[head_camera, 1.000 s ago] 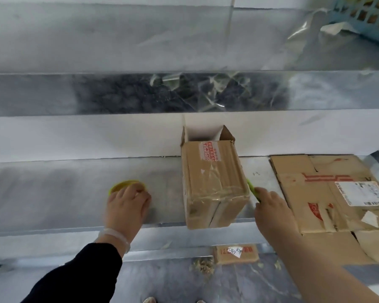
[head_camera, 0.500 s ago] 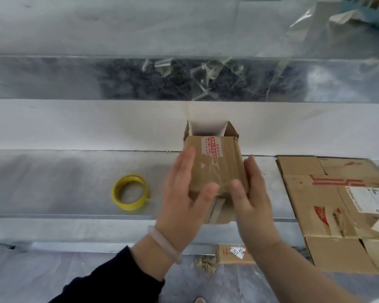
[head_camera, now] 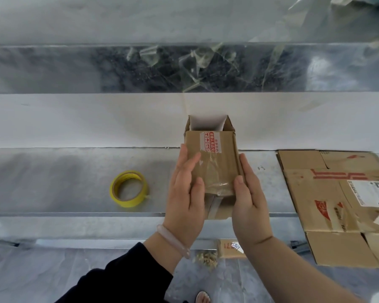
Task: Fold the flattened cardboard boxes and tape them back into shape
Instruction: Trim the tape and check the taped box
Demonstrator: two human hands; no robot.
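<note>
A small brown cardboard box lies on its side on the metal shelf, its open end with raised flaps facing away from me and its taped end toward me. My left hand grips the box's left side, thumb on top. My right hand grips the right side, thumb on the top near edge. A yellow tape roll lies flat on the shelf to the left of my left hand.
A stack of flattened cardboard boxes lies at the right and overhangs the shelf's front edge. A white wall strip runs behind the box. Below the shelf, a small cardboard piece and crumbs lie on the floor.
My left hand let go of the tape roll and both hands moved onto the box, closing round its two sides. The roll now lies alone on the shelf.
</note>
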